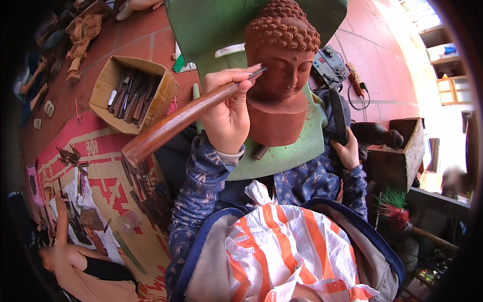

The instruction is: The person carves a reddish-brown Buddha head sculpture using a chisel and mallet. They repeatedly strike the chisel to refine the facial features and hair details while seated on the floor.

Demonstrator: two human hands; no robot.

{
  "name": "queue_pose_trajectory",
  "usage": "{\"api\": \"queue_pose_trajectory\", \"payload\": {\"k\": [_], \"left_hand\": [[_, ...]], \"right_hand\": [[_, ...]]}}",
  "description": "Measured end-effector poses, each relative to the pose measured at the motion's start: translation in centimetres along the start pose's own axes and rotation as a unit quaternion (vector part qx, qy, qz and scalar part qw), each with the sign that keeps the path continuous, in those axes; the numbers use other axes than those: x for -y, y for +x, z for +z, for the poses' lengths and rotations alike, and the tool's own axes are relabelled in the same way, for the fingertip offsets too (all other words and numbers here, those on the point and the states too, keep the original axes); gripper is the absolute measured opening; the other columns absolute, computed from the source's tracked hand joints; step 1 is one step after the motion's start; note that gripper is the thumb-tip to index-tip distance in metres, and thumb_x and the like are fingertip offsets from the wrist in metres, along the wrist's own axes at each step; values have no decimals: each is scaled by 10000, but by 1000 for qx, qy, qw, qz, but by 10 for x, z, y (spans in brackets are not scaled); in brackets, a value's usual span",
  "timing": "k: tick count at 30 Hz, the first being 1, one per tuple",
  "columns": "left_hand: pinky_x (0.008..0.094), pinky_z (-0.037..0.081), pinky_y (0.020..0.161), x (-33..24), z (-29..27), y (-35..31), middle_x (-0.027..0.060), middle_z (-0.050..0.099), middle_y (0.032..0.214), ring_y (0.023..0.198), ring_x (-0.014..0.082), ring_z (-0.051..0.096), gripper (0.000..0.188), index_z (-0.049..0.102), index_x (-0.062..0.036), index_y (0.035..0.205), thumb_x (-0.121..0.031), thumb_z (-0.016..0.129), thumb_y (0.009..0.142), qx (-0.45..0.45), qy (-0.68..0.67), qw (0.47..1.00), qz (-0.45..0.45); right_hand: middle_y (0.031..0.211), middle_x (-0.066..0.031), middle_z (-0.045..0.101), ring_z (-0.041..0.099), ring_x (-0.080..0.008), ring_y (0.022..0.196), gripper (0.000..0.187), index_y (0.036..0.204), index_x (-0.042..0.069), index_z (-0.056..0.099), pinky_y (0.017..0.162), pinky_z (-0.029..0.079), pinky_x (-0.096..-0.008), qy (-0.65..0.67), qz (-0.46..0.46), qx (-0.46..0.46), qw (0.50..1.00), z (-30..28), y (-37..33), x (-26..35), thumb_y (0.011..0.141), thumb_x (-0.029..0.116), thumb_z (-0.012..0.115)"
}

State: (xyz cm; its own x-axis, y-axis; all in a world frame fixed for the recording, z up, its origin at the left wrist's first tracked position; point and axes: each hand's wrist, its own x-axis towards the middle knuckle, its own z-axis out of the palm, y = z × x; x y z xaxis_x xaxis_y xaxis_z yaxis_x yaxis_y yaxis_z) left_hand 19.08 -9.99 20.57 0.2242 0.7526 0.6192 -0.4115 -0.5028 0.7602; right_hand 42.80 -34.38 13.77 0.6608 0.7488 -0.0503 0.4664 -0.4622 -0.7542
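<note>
Between the fingers and thumb of my left hand [227, 113] is a chisel [186, 118]. Its long, thick wooden handle slants down to the left, and its thin metal tip meets or nearly meets the cheek of a reddish-brown carved Buddha head [282, 65]. The bust stands upright on a green plastic chair [221, 65]. My right hand [347, 150], lower right of the bust, is closed around the lower end of a dark, long, flat object [338, 115]; its kind is unclear. A short wooden piece [261, 152] pokes out below the bust's base.
A cardboard box [118, 122] of wooden-handled tools stands left. More tools lie on a patterned mat [108, 166], near another person [95, 267]. At right are a wooden crate [410, 161], a dark carved head [377, 136], a power strip [356, 83] and a red-green brush [395, 209].
</note>
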Motion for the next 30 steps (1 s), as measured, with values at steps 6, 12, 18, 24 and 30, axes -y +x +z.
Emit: {"api": "queue_pose_trajectory", "payload": {"k": [6,12,18,24,30], "left_hand": [[297,526,843,2,3,3,180,662,1051,969,239,669,112,523,11,1029,-65,558,955,9,-9,1000,22],[278,555,745,-2,5,6,165,695,1019,861,232,704,112,555,3,1002,-63,604,926,-11,23,998,57],[286,559,736,-2,6,8,177,698,1000,867,246,709,101,574,7,983,-39,621,906,-13,25,997,75],[283,561,727,-4,5,8,184,697,1000,862,244,710,103,574,9,982,-23,624,898,-9,35,996,78],[281,560,721,-6,6,9,183,700,996,859,239,711,105,575,8,984,-22,625,896,-13,42,996,76]], "right_hand": [[833,-54,628,561,-117,771,277,999,-19,582,728,471,-286,8,49,15,999,-5,0,7,748,61,667],[839,-52,635,567,-113,774,273,996,-21,586,724,472,-278,0,54,14,998,-6,0,8,746,52,669],[830,-47,633,563,-107,760,253,972,-18,590,709,471,-274,8,61,15,998,-7,1,11,744,55,672],[822,-44,629,560,-107,752,250,969,-18,592,697,472,-277,-7,68,19,997,-8,1,7,744,57,672],[818,-41,625,558,-109,737,266,986,-19,591,681,471,-274,-2,64,19,998,-8,1,12,745,57,673]]}}
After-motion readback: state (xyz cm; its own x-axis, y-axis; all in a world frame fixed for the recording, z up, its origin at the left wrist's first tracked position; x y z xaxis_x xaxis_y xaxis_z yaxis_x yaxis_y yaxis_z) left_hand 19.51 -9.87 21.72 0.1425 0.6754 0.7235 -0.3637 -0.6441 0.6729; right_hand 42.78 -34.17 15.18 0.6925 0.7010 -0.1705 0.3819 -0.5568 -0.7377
